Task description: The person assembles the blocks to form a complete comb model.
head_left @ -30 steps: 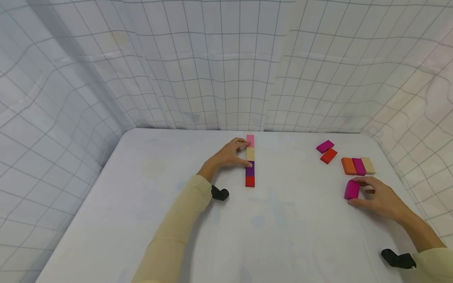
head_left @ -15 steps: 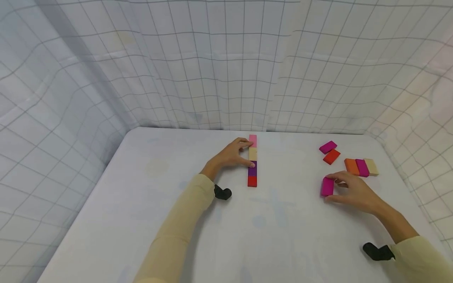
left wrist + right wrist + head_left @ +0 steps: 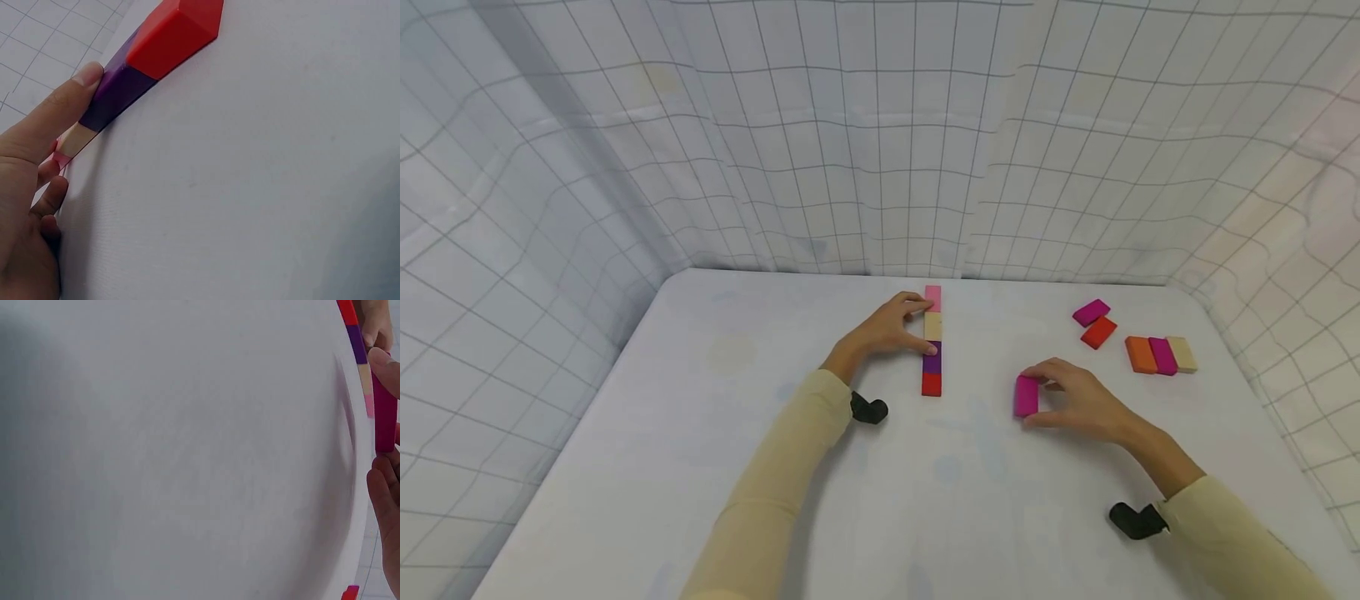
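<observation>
Head view: right hand (image 3: 1078, 404) pinched a block (image 3: 1026, 397), a gap of table (image 3: 977, 492) away from the row (image 3: 932, 327).
Left hand (image 3: 886, 328), fingers spread, touched the row, which ended near the back edge (image 3: 820, 276).

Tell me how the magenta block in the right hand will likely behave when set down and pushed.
The magenta block is probably stiff: its edges look straight while the right hand pinches its ends. Its flat faces suggest it would slide rather than roll.

Left fingers (image 3: 65, 100) against a purple block (image 3: 120, 87), red block (image 3: 178, 37) nearer, cream block (image 3: 76, 139) beyond (then, apparently, pink block (image 3: 60, 157)).
</observation>
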Demonstrator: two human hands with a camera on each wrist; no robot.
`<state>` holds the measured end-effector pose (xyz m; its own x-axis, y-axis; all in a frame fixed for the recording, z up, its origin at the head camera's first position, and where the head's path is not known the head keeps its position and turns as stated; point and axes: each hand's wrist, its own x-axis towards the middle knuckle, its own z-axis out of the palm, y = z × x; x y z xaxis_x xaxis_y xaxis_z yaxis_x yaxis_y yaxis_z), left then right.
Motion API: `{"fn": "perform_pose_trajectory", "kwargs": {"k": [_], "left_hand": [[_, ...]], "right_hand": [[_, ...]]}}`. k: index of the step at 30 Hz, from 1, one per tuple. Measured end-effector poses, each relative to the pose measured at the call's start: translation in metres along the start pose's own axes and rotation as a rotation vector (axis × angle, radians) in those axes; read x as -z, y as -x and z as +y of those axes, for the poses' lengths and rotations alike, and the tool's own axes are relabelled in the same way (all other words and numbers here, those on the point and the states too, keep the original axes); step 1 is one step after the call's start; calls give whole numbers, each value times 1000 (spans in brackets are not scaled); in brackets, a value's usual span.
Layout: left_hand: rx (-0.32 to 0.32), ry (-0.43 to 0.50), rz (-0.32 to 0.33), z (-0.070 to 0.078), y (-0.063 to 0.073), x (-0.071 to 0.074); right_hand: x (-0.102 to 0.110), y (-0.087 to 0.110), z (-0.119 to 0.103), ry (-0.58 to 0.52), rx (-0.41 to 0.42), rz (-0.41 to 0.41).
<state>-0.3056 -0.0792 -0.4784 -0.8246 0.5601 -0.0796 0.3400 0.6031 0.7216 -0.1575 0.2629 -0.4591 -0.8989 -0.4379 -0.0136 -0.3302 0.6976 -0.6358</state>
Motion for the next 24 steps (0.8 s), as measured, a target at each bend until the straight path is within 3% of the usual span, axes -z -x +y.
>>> {"fn": "perform_pose_trajectory", "kwargs": {"k": [17,24], "left_hand": [[-7,-2,5,-3,-1,-2],[-14,-14,4,-2,-3,-1]], "right_hand": [[-38,-35,-46,10,97,-82],[-53,-47,-67,40,189,-124]]}}
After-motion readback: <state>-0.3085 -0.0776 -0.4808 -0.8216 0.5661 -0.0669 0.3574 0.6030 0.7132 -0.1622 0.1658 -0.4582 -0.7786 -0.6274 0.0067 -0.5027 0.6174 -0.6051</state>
